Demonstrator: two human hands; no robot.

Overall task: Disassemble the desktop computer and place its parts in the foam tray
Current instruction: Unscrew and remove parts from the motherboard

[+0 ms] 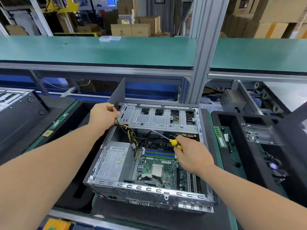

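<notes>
The open desktop computer case (pixel 149 190) lies on its side in front of me. Inside I see the grey power supply (pixel 114 161), the green motherboard (pixel 159 170) with its bare CPU, and the metal drive cage (pixel 159 118) at the far end. My left hand (pixel 103 116) grips a small connector and the yellow-black cable bundle (pixel 131 135) at the case's far left corner. My right hand (pixel 192 155) holds a yellow-handled screwdriver (pixel 174 142), whose shaft points up-left toward the drive cage. A black foam tray (pixel 249 146) stands to the right.
The right tray holds green RAM sticks (pixel 220 137), a clear bracket (pixel 260 133) and cables. Another black foam tray (pixel 69 117) with a RAM stick lies at the left, beside a second case (pixel 18 110). A green shelf (pixel 116 50) and an aluminium post (pixel 204 52) rise behind.
</notes>
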